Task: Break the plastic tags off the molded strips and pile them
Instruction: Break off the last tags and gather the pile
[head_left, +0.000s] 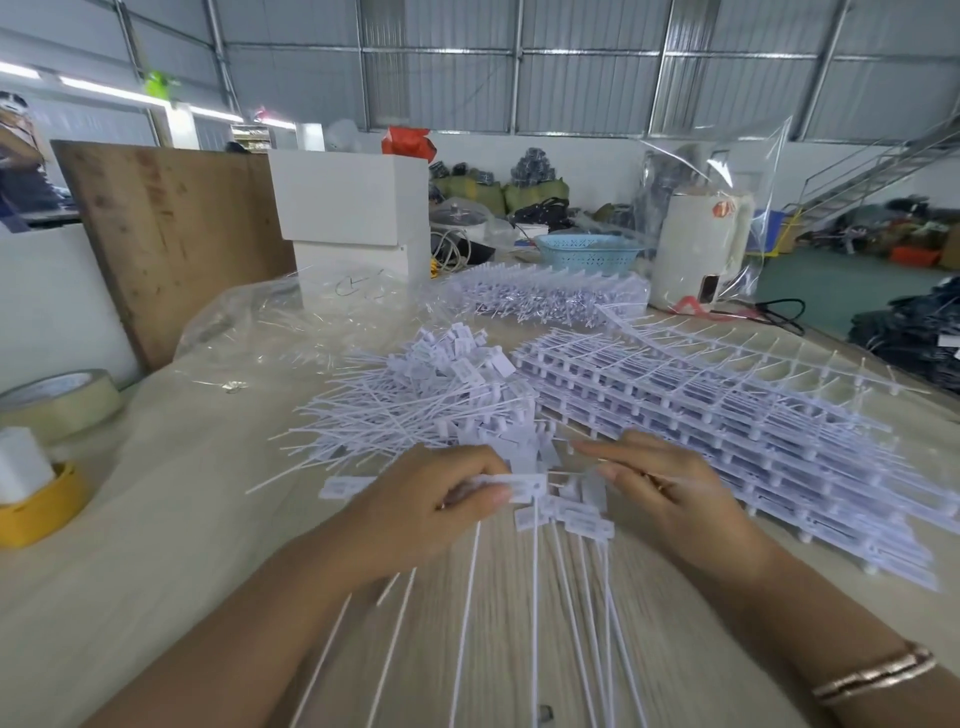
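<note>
Your left hand (441, 499) pinches a white tag (524, 486); your right hand (670, 488) grips a thin tail, loose tags (431, 395) piled beyond them, molded strips (727, 415) stacked right.

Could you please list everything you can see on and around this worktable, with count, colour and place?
loose tags: one pile, white, table centre
molded strips: one stack, white, right of the pile
second bundle of strips: one, white, far centre
held tags: a bunch, white, between the hands, tails toward the camera
plastic bag: one, clear, far left of the pile
tape rolls: two, beige and yellow, left edge
basket: one, light blue, far side
white boxes: two stacked, far centre
wooden board: one, brown, leaning far left
kettle: one, cream, far right
bracelet: one, gold, right wrist
left hand: grips the tag heads
right hand: pinches a tag
</note>
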